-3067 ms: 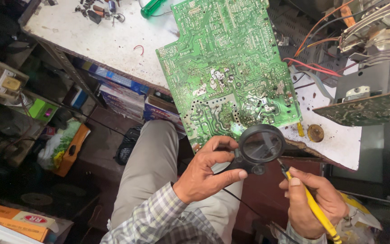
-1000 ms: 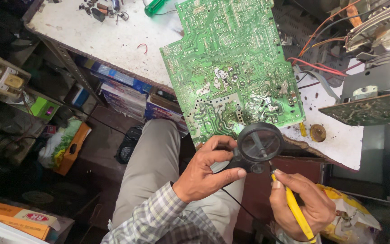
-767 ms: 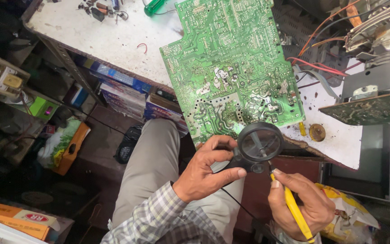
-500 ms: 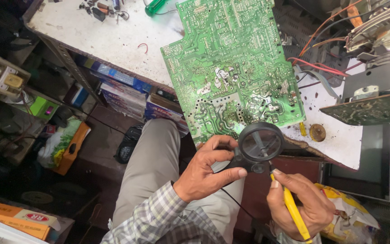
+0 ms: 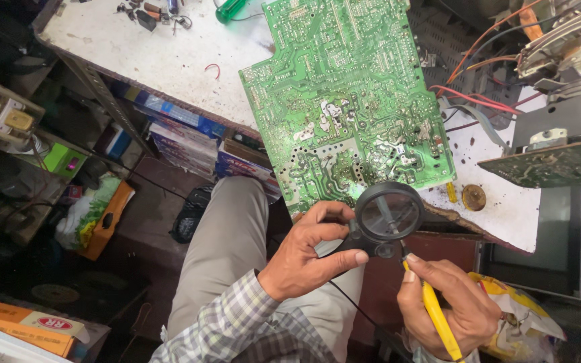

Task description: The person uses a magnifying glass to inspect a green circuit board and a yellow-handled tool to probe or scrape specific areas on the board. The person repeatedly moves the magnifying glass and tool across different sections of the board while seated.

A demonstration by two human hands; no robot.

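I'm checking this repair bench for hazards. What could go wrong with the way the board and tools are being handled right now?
The green circuit board overhangs the white worktable edge above the person's knee, so a nudge might tip it off. The left hand holds the black magnifying glass close over the solder side while the right hand brings a yellow-handled probe up underneath; a slip could bridge joints or knock the lens.

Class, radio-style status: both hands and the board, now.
Left hand grips black magnifier over green circuit board edge. Right hand holds yellow probe, tip beside lens. Nothing blocking.
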